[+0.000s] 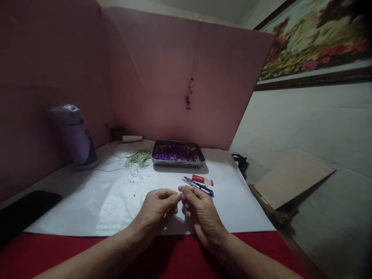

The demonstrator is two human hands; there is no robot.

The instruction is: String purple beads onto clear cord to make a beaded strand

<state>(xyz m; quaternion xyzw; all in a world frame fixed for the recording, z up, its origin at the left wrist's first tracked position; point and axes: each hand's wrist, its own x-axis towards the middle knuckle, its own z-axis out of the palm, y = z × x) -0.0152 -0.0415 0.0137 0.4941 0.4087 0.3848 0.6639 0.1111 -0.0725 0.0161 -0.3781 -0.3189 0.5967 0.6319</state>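
My left hand [159, 205] and my right hand [200, 209] meet above the front part of the white sheet, fingertips almost touching. Each is closed in a pinch of thumb and forefinger. A short bit of thin pale thread [183, 188] shows between the fingertips; the rest of it is hidden by the fingers. Just beyond my right hand lie blue-handled thread snips [203, 188], blades pointing left. Touching distance behind them is a red and clear lighter [202, 179]. A metal tray [178, 164] farther back holds many small purple and mixed-colour beads.
Tangled green thread [138, 159] lies left of the tray, with several loose beads [132, 181] in front. A purple flask-like container [78, 143] stands at left, near a dark flat object [31, 209]. A beaded strand [188, 99] hangs on the pink panel [151, 77] behind.
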